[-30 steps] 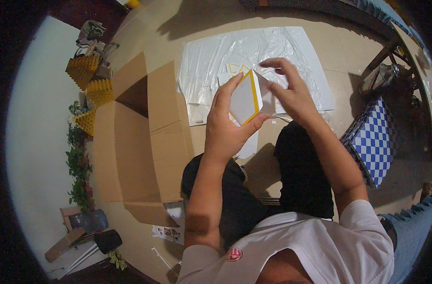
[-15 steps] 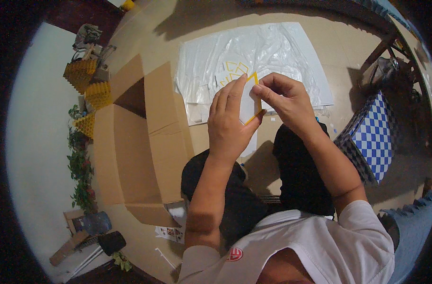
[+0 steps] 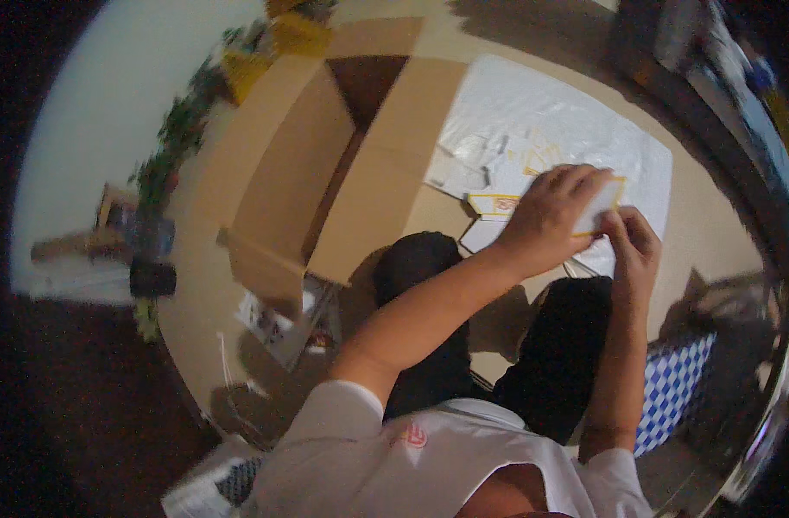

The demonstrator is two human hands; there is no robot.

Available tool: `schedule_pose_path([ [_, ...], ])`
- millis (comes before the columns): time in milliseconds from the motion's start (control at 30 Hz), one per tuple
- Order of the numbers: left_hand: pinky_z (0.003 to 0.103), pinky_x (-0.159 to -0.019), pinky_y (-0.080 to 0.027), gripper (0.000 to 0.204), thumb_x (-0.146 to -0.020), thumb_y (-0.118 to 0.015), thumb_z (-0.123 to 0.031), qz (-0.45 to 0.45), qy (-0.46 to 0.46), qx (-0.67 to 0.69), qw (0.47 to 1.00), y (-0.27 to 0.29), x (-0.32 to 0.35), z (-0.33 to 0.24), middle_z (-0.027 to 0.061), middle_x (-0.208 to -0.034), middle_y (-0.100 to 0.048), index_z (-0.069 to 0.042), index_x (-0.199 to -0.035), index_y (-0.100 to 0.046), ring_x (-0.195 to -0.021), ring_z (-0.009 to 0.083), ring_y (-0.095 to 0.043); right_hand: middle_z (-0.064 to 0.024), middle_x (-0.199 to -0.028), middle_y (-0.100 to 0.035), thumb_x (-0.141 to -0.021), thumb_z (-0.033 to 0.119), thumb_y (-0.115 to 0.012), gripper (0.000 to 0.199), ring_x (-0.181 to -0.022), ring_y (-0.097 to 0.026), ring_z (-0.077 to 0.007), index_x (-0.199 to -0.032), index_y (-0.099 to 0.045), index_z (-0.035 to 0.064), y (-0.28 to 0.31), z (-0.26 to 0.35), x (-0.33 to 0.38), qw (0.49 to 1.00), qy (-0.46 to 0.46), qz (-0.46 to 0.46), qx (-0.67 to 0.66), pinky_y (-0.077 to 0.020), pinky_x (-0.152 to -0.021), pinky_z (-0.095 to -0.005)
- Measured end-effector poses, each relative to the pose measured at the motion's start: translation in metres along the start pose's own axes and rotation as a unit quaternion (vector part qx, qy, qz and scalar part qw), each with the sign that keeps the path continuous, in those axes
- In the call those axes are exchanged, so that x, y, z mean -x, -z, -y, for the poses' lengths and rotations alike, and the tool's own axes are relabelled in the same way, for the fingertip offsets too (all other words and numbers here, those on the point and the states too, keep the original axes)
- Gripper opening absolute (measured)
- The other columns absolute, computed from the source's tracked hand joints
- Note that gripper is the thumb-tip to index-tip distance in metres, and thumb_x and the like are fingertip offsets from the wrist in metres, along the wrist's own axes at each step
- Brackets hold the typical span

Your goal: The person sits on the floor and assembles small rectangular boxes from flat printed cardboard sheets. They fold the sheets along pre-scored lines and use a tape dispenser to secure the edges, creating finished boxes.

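Observation:
Between my hands is a small white flat piece with yellow edges point(image 3: 596, 210), tilted above the work area; its exact kind is hard to tell. My left hand point(image 3: 554, 211) closes around its left side, the back of the hand hiding much of it. At its lower right edge, my right hand point(image 3: 635, 242) pinches it between thumb and fingers. Beneath and beyond lies a white sheet covered in clear plastic film point(image 3: 619, 142). Yellow-edged flat pieces point(image 3: 494, 204) lie on its near left part, one bearing a reddish print. Some blur softens the details.
A large open cardboard box point(image 3: 394, 164) stands on the floor to the left. Printed paper point(image 3: 278, 328) lies near its close end. A blue-and-white checked item point(image 3: 675, 393) sits at right. Green plants point(image 3: 183, 129) line the left wall.
The whole view has turned, so the box and sheet appear shifted right. Both hands still hold the yellow-edged piece, and my left hand now covers more of it.

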State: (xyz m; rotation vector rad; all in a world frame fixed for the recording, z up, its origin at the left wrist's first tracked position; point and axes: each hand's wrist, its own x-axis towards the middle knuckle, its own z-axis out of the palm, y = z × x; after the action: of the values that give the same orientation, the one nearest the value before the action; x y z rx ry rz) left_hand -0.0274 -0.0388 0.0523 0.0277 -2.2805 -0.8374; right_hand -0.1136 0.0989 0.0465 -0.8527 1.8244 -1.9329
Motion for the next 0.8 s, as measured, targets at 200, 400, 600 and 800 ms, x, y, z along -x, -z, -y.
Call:
schedule_pose_path([
  [200,0.043,-0.099,-0.041,0.075,-0.063,-0.080,-0.017,-0.114,0.036,-0.027,0.992,0.018,-0.004,0.015,0.0175,-0.123,-0.054,-0.006,-0.129,-0.046,-0.115,0.0354,-0.051,-0.0053,-0.094,-0.065,-0.095,0.023,-0.056,0.024,-0.085,-0.057,-0.0119,-0.100,-0.065,0.0012,-0.017,0.008,-0.001,0.995,0.068,-0.041,0.064,-0.0433,-0.074,-0.0235],
  [400,0.042,-0.106,-0.033,0.081,-0.077,-0.076,-0.021,-0.581,0.236,0.010,0.779,0.144,0.005,0.088,0.0229,-0.139,-0.036,0.007,-0.136,-0.028,-0.123,0.0354,-0.042,-0.0052,-0.100,-0.067,-0.094,0.023,-0.056,0.024,-0.086,-0.058,-0.0113,-0.106,-0.065,0.0036,0.014,-0.010,-0.009,0.995,-0.007,-0.051,0.086,-0.0428,-0.074,-0.0238],
  [600,0.041,-0.104,-0.036,0.091,-0.085,-0.061,-0.016,-0.540,0.356,-0.003,0.763,0.144,0.062,0.127,0.0263,-0.142,-0.022,0.000,-0.145,0.005,-0.124,0.0356,-0.040,-0.0037,-0.102,-0.065,-0.093,0.023,-0.056,0.026,-0.089,-0.056,-0.0100,-0.111,-0.063,0.0051,0.026,-0.024,-0.023,0.991,-0.096,0.020,0.094,-0.0409,-0.076,-0.0231],
  [800,0.033,-0.091,-0.044,0.039,-0.085,-0.061,-0.010,-0.289,0.282,0.108,0.908,0.099,0.046,0.149,0.0134,-0.118,-0.055,0.001,-0.121,-0.050,-0.105,0.0221,-0.056,-0.0031,-0.099,-0.066,-0.093,0.030,-0.057,0.029,-0.087,-0.057,-0.0121,-0.107,-0.063,0.0051,0.033,-0.088,-0.045,0.961,-0.210,0.124,0.126,-0.0435,-0.077,-0.0266],
])
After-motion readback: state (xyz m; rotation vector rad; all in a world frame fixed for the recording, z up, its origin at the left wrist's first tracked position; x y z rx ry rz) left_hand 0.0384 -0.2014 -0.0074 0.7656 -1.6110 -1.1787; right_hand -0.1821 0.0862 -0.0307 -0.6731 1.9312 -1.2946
